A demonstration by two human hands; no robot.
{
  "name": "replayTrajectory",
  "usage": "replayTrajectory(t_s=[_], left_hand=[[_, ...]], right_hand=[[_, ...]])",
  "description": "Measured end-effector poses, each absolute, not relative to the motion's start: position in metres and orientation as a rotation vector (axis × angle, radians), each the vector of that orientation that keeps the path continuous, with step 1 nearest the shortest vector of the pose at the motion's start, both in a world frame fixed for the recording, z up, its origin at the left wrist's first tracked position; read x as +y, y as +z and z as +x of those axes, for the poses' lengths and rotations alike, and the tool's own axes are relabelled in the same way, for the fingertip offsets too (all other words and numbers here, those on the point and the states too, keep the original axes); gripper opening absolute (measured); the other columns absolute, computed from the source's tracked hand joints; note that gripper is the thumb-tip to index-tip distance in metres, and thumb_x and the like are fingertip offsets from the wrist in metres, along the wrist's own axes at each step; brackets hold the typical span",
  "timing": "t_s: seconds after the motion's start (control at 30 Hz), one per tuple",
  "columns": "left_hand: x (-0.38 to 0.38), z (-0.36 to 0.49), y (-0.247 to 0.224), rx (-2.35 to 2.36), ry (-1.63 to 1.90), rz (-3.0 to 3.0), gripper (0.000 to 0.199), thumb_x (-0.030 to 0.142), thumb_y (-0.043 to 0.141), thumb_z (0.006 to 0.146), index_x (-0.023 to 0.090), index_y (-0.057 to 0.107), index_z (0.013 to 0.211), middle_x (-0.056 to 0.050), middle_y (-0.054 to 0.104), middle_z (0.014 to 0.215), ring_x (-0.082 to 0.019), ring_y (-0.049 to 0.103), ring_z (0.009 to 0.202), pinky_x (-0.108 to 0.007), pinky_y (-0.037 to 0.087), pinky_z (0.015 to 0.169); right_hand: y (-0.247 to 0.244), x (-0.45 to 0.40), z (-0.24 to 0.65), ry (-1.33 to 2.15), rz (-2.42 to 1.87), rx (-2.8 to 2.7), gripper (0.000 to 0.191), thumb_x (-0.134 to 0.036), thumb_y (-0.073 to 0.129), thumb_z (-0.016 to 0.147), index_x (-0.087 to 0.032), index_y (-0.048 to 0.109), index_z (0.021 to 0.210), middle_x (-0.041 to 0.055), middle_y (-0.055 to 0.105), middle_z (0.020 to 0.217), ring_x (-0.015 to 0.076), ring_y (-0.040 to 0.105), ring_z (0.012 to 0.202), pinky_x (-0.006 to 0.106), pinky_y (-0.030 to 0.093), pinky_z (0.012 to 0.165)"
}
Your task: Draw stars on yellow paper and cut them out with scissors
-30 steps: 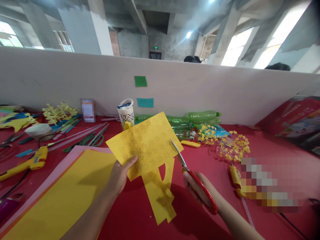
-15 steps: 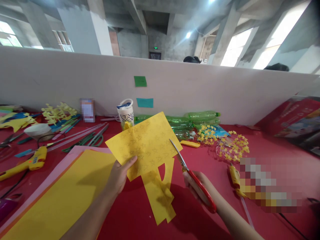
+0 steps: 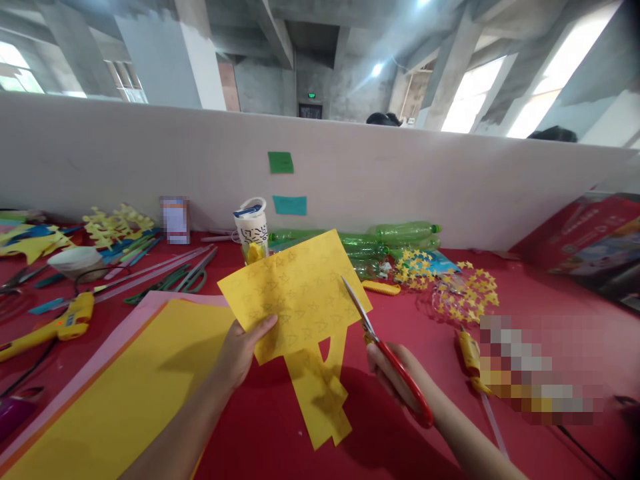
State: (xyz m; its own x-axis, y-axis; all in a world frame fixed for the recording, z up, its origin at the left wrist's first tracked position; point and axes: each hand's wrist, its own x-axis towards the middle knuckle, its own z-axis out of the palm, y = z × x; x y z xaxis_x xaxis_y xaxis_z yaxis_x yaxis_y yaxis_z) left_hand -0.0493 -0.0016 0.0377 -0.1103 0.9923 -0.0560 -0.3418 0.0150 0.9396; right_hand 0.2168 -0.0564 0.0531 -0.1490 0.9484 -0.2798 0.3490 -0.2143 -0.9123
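Note:
My left hand (image 3: 245,353) grips a yellow sheet of paper (image 3: 300,293) by its lower left corner, thumb on top. Rows of small stars are drawn in pencil on the sheet. In my right hand (image 3: 395,373) are red-handled scissors (image 3: 400,373), held with the fingers around the handles. Their blades lie over the right edge of the sheet, and whether they are parted is hard to see. Beneath the sheet, yellow paper offcuts (image 3: 320,400) lie on the red table (image 3: 260,433).
Large yellow sheets (image 3: 145,373) lie at left near a yellow glue gun (image 3: 75,317). A white cup (image 3: 251,227) and green bottles (image 3: 407,231) stand along the partition (image 3: 200,153). Yellow paper stars (image 3: 470,293) and another glue gun (image 3: 469,357) are at right.
The starred sheet has shifted slightly right and tilted, its left corner moving down and right. My right hand and the scissors have barely moved.

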Motion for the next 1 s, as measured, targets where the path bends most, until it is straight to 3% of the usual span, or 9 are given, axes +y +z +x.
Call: replayTrajectory(t_s=[0.37, 0.73, 1.0], left_hand=[[-0.001, -0.049, 0.038, 1.044, 1.412, 0.875, 0.057, 0.029, 0.078, 0.063, 0.015, 0.06, 0.115, -0.013, 0.067, 0.11, -0.031, 0.061, 0.103, -0.042, 0.049, 0.09], [-0.006, -0.045, 0.04, 1.028, 1.348, 0.84, 0.058, 0.031, 0.08, 0.059, 0.015, 0.062, 0.112, -0.013, 0.069, 0.105, -0.032, 0.063, 0.099, -0.044, 0.051, 0.086], [-0.005, -0.046, 0.037, 1.018, 1.346, 0.85, 0.06, 0.029, 0.079, 0.062, 0.014, 0.059, 0.117, -0.014, 0.068, 0.106, -0.032, 0.063, 0.1, -0.043, 0.05, 0.087]], right_hand=[[0.058, -0.055, 0.214, 1.37, -1.662, -1.413, 0.043, -0.057, 0.048, 0.08, -0.019, 0.044, 0.061, -0.0086, 0.036, 0.032, 0.0058, 0.032, 0.026, 0.016, 0.025, 0.029], [0.047, -0.055, 0.215, 1.35, -1.565, -1.441, 0.042, -0.056, 0.045, 0.083, -0.019, 0.044, 0.063, -0.0073, 0.039, 0.042, 0.0067, 0.037, 0.033, 0.017, 0.029, 0.035], [0.047, -0.054, 0.218, 1.402, -1.609, -1.389, 0.042, -0.056, 0.041, 0.084, -0.019, 0.046, 0.065, -0.0084, 0.037, 0.036, 0.0061, 0.031, 0.028, 0.017, 0.025, 0.029]])
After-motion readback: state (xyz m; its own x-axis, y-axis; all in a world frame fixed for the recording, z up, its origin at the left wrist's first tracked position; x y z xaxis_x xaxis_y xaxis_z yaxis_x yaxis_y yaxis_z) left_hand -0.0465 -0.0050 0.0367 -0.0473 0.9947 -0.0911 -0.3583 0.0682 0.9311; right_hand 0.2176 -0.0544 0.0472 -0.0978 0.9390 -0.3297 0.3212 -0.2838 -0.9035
